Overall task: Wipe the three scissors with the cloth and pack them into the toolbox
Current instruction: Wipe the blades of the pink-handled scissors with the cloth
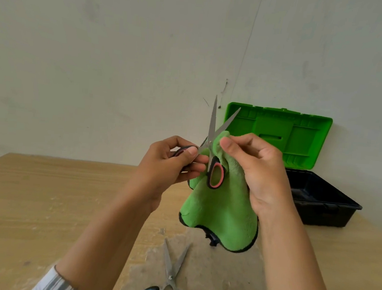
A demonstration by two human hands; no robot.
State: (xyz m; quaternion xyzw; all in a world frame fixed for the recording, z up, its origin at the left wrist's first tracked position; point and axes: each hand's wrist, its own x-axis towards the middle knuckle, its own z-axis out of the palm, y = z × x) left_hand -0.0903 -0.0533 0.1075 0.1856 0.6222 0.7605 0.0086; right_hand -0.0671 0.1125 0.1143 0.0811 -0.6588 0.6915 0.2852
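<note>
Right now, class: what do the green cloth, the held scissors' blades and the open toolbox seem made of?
Green fuzzy cloth: fleecy fabric, probably microfibre; matte nap, limp folds. Pink-handled scissors: blades metal, likely steel; grey satin sheen. Green-lidded black toolbox: moulded plastic; ribbed, slightly glossy.

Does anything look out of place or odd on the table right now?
Mildly: the blue-handled scissors lie on the table with their blades spread open. The tabletop around them looks scuffed and pale. Nothing spilled or broken shows.
</note>
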